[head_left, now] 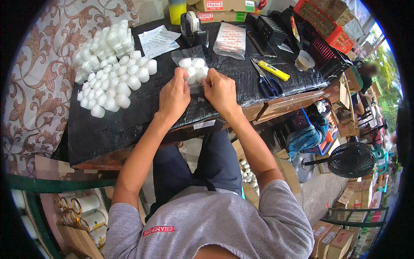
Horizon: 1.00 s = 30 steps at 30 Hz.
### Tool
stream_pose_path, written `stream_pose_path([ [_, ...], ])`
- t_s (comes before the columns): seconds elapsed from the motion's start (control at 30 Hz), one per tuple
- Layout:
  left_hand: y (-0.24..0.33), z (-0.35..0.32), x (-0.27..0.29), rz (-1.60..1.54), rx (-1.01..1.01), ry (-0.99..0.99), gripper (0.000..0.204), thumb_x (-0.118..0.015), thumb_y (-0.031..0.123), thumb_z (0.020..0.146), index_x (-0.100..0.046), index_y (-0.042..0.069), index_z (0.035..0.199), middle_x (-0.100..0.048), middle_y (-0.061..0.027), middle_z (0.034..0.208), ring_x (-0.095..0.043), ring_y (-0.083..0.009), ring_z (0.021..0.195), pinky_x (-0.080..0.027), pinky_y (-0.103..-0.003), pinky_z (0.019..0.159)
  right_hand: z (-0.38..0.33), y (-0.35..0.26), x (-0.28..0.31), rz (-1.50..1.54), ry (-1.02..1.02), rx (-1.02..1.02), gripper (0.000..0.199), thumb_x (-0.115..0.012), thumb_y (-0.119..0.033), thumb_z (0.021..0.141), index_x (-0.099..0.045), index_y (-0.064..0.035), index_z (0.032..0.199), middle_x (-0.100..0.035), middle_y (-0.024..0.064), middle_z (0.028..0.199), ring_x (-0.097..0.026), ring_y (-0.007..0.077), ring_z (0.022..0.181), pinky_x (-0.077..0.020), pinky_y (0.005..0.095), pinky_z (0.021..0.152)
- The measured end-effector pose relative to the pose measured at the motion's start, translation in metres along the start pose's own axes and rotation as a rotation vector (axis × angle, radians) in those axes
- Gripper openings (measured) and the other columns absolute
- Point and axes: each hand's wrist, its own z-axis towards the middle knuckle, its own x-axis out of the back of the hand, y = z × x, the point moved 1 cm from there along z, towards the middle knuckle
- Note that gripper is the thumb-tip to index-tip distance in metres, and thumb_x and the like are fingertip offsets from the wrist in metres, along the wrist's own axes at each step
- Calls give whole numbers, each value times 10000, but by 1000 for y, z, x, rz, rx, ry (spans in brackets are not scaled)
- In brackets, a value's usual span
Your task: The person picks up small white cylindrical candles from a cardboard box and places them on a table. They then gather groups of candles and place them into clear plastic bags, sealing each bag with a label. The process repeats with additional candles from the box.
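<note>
Workroom with patterned cloth (39, 82) at the left and a bench (99, 140) wrapped in black sheeting across the middle. Both forearms reach out from the near side and converge over the near edge of the bench, elbows bent and spread wide. Left hand (174, 97) curled, back upward, thumb and fingers pinching the left side of a clear plastic bag (180, 53); right hand (221, 91) curled likewise, closed on the right side of the same bag. Bag lies at mid-bench between the two hands and contains several white rounded pieces (198, 63); whether its mouth is sealed cannot be told. To its left, loose white pieces (115, 82) stand grouped in rows; beyond these, a pile of clear packs (110, 41) filled with similar white pieces. Far of the right hand: a clear pouch (230, 39) of red-and-white flat items. Farther right, a small translucent cup (305, 60), contents unclear. Far right corner: an orange-red crate (311, 16) with cardboard in it. Below the bench, right of the legs, a carton (288, 172) holds more white pieces.
</note>
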Motion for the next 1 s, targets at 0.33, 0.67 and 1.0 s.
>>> stream_pose_path([
  [0.33,1,-19,9,6,-118,61,603,-598,-100,848,-497,66,1419,-523,-192,1184,-603,-335,942,-493,-408,831,-7,-10,8,29,-141,160,579,-762,-71,759,-535,-2,1287,-647,212,958,-620,396,946,-507,469,828],
  [0.67,12,-39,21,-129,-76,-5,405,-612,-54,876,-662,65,1260,-609,-227,1014,-631,-396,898,-519,-436,797,-20,-29,11,40,-31,99,296,-629,41,771,-535,-10,1048,-657,212,827,-657,411,764,-522,493,646],
  [1.0,12,-37,27,-86,-33,-30,462,-584,-86,852,-645,80,1278,-591,-159,928,-613,-360,824,-524,-418,793,0,-24,-13,-99,34,-72,171,-702,-37,749,-539,-55,797,-631,178,638,-666,385,636,-510,464,573],
])
